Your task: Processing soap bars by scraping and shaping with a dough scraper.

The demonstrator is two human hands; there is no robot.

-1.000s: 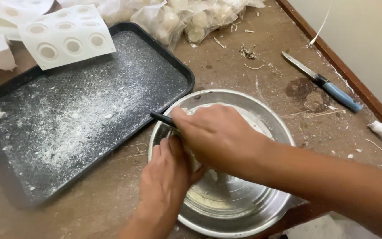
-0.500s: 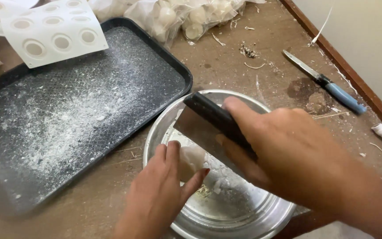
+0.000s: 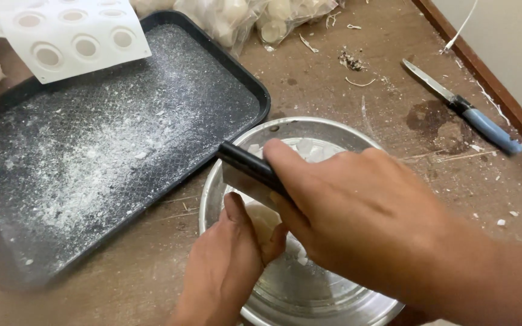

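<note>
A round metal bowl (image 3: 309, 130) sits on the wooden table with white waxy pieces (image 3: 309, 151) inside. My right hand (image 3: 357, 217) grips a flat metal scraper with a black handle (image 3: 246, 166), its blade pointing down into the bowl. My left hand (image 3: 228, 268) holds a pale white chunk (image 3: 264, 220) over the bowl, just under the scraper blade. Much of the bowl's inside is hidden by both hands.
A black tray (image 3: 110, 157) dusted with white flakes lies to the left. A white mould with round cavities (image 3: 70, 36) overlaps its far corner. Plastic bags of white lumps (image 3: 255, 18) lie at the back. A blue-handled knife (image 3: 463, 108) lies at the right near the table's raised edge.
My right hand has turned the scraper from a tilted, raised position to blade-down against the white chunk. My left hand has closed around the chunk.
</note>
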